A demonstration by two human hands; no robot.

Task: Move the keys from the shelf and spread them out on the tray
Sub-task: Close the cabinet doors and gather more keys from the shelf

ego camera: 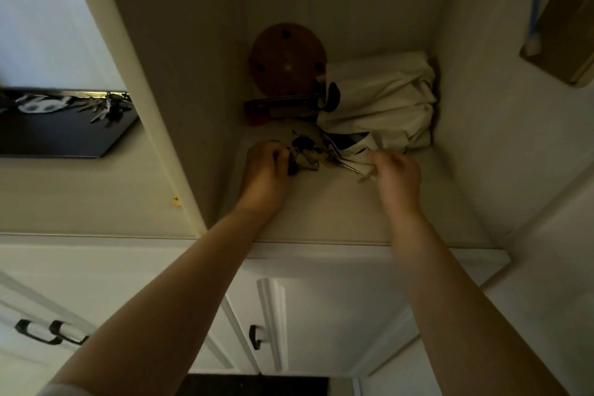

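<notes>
Both arms reach into the dim shelf point(337, 202) nook. Left hand point(265, 170) sits at the left side of a small pile of keys point(305, 151), fingers curled in and closed on the dark end of the bunch; exact grip is hard to read in the low light. Right hand point(397, 170) is at the right side of the pile, fingers bunched together, pinching what looks like a thin metal piece or strap sticking out toward it. Can't tell whether that piece belongs to the keys or to the bag behind.

The keys are on the shelf floor, between the two hands, roughly mid-depth. The bunch is a mix of dark, pale and yellowish bits, blurred.

Behind the keys, a crumpled white cloth bag point(382, 103) with dark markings fills the back right corner, its front edge touching the key pile. A round brown wooden disc point(287, 63) with dark holes leans against the back wall, left of the bag. In front of the disc lies a dark, flat bar-shaped item point(279, 108), detail not readable.

Left of the nook, on the counter outside the shelf wall, is a black tray point(64, 135). Another bunch of keys point(107, 109) already lies at its far edge, next to a black-and-white tag or pouch point(41, 104).

White cabinet doors point(321, 315) with black handles sit below the shelf.
</notes>
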